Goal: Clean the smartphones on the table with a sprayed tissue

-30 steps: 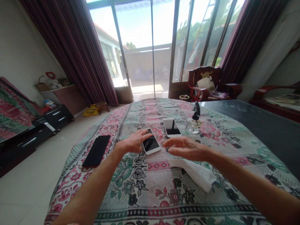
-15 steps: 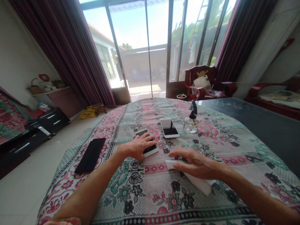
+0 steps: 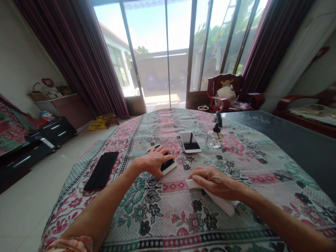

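Note:
My left hand [image 3: 153, 160] lies across a white-framed smartphone [image 3: 169, 167] on the table, gripping it with the thumb at the near side and the fingers over its dark screen. Much of that phone is hidden under the palm. To its right, my right hand [image 3: 210, 180] is closed on a folded white cloth [image 3: 220, 203], which trails toward me on the tablecloth. Beyond both hands a second white smartphone [image 3: 190, 142] rests face up. At the left, near my forearm, is a larger black phone or tablet [image 3: 102, 170].
A clear spray bottle [image 3: 215, 136] with a black head stands right of the second phone. The patterned tablecloth [image 3: 183, 217] covers the rounded table. Past it are a dark table [image 3: 257, 122], a red wooden chair [image 3: 227, 84] and glass doors. A yellow bag [image 3: 97, 123] sits on the floor.
My right hand has closed its fingers down around the cloth. Under my left hand the phone has turned slightly, and the fingers have drawn in a little.

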The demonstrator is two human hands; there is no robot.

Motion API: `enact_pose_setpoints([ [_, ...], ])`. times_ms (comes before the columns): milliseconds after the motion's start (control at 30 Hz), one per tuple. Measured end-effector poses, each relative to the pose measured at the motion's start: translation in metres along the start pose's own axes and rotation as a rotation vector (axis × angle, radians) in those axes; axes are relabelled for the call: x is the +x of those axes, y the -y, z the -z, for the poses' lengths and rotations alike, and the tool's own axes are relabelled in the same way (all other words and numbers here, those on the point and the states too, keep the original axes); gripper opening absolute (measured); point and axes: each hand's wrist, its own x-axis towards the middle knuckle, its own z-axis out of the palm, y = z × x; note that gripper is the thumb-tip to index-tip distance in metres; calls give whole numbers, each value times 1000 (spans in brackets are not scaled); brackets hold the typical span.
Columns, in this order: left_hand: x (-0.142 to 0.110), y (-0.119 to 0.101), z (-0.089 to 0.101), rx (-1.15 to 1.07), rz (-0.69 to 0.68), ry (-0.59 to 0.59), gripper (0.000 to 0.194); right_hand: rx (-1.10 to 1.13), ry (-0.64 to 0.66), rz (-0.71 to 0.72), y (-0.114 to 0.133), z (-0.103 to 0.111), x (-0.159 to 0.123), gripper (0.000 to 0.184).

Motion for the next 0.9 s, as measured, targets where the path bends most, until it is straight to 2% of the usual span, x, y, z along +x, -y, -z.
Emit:
enact_pose_setpoints([
  [100,-2,0,1,-12,24,7,84,-98,79,63,1,-1,-1,26],
  [233,-4,3,1,-21,56,24,88,-101,112,101,5,-1,-4,18],
  [400,-4,6,0,-35,33,41,92,-230,81,64,9,-9,-8,13],
  [567,-4,2,3,-46,-5,32,84,-379,-17,-16,4,-20,-8,16],
  [733,-5,1,6,-33,-27,25,77,-373,18,-7,8,-18,-11,14],
  [900,-6,2,5,-14,-35,26,76,-403,7,71,9,-23,-3,16],
])
